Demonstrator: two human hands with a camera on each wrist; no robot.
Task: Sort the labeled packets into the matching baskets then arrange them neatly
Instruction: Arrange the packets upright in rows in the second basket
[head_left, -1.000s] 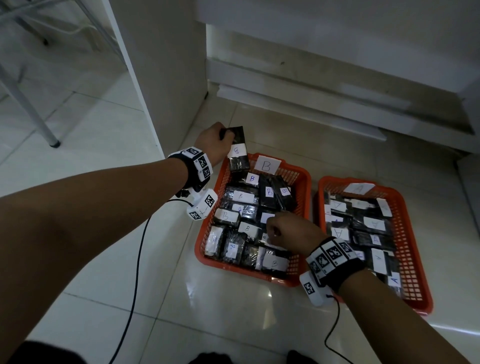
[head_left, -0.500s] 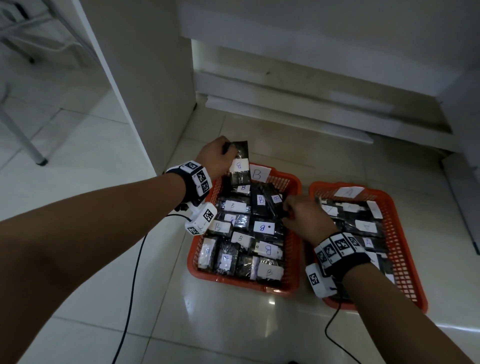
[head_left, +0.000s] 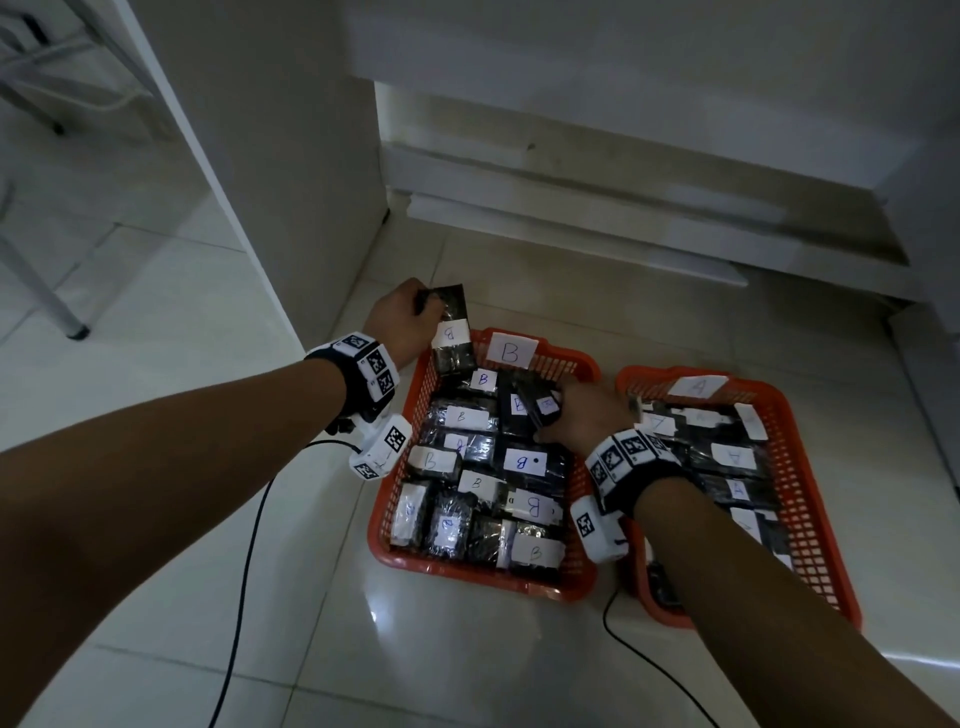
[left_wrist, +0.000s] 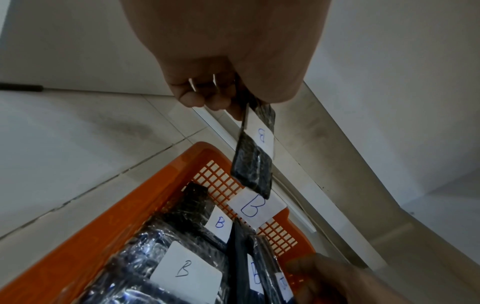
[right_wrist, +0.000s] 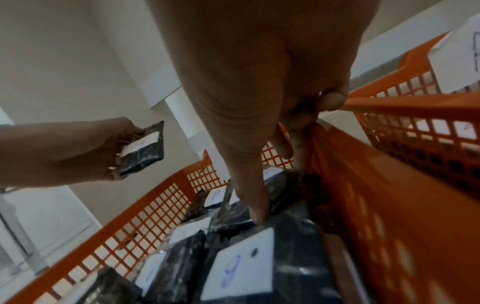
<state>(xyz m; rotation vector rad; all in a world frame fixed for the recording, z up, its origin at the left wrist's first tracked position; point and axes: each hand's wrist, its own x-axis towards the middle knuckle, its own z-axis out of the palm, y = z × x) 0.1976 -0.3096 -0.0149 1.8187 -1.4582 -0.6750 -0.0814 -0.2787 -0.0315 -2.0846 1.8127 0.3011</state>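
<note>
My right hand (head_left: 582, 415) has moved up the orange mesh B basket (head_left: 415, 405), grasping a black B-labelled packet (head_left: 543, 408); my left hand (head_left: 402, 319) still grips another black plastic-wrapped B packet (head_left: 453, 332); arranging continues.

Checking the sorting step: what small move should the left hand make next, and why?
Probably lower the packet into the B basket. The left hand holds it above that basket's far corner, and its label reads B, like the basket's tag.
</note>
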